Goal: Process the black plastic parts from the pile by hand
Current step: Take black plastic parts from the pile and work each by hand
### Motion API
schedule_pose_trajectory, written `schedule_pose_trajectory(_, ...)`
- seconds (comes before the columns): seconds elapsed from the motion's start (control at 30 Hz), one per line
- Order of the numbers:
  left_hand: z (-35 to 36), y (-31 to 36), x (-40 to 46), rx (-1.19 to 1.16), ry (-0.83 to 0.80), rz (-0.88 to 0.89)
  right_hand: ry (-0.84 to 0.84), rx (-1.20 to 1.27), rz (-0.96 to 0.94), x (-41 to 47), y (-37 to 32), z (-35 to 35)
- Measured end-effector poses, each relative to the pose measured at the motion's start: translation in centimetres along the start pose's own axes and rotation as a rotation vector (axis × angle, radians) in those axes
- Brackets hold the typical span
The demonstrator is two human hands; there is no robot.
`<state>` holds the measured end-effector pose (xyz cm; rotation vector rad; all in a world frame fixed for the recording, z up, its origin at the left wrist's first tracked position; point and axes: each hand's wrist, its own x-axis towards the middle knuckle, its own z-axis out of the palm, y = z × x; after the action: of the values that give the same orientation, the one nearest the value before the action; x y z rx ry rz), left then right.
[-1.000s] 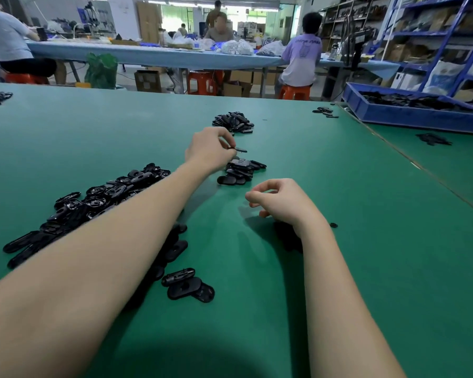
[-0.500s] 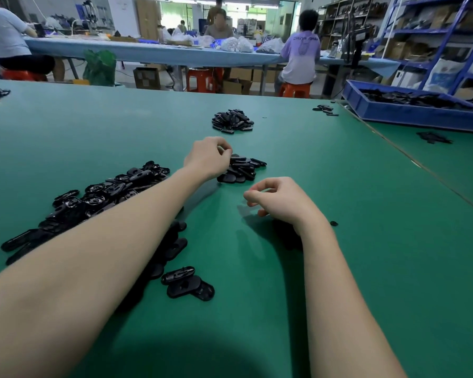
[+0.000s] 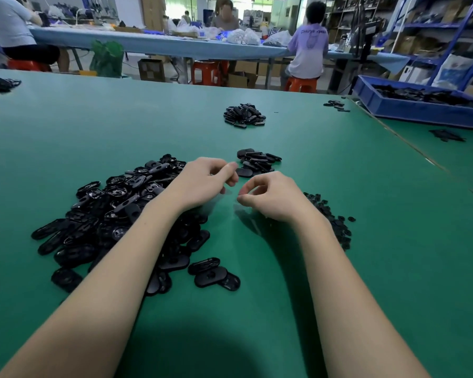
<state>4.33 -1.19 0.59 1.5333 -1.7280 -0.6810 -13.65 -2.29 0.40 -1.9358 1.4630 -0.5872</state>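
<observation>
I've got both hands hovering low over the green table (image 3: pixel 366 268), close together, btwn the heaps. Left hand (image 3: pixel 202 178) has fingers curled in loosely, thumb out toward the right; I see nothing in it, tho the underside is hidden, so can't tell for sure. Right hand (image 3: pixel 268 195) is the same: fingers curled, tips near thumb, no part visible in the pinch.

Unprocessed pile (image 3: pixel 115 211) of black oval plastic parts sits to my left, partly under the left forearm, still big. A few strays (image 3: pixel 216 274) lie just beside its near edge. Small finished stack (image 3: pixel 257 162) lies just beyond the hands, a bigger heap (image 3: pixel 243 115) further back, well apart. Tiny black offcuts (image 3: pixel 333 216) are scattered by the right wrist, prob. the trimmed bits.

My read: early-to-mid job. Two done heaps together look much smaller than what's left in the main pile, so most of the work is ahead. Looks like I'm btwn pieces, so next is prob. a grab from the left pile.
</observation>
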Motion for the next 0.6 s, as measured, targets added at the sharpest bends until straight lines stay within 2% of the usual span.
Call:
schedule_pose_trajectory(0.13, -0.6, 0.4, 0.0, 0.086, -0.022, 0.035, -0.129, -0.078, -0.157, -0.2, -1.7, 1.8)
schedule_pose_trajectory(0.27, -1.1, 0.6, 0.0, 0.059, -0.043, 0.004, -0.207, -0.112, -0.201, -0.3, -2.4, 3.3)
schedule_pose_trajectory(0.43, -1.4, -0.1, 0.1, 0.072, -0.095, -0.021, -0.18, -0.123, -0.193, -0.3, -2.8, 3.8)
schedule_pose_trajectory(0.6, -1.4, -0.5, 0.2, 0.047, -0.115, -0.032, -0.136, -0.118, -0.139, -0.1, -1.4, 1.1)
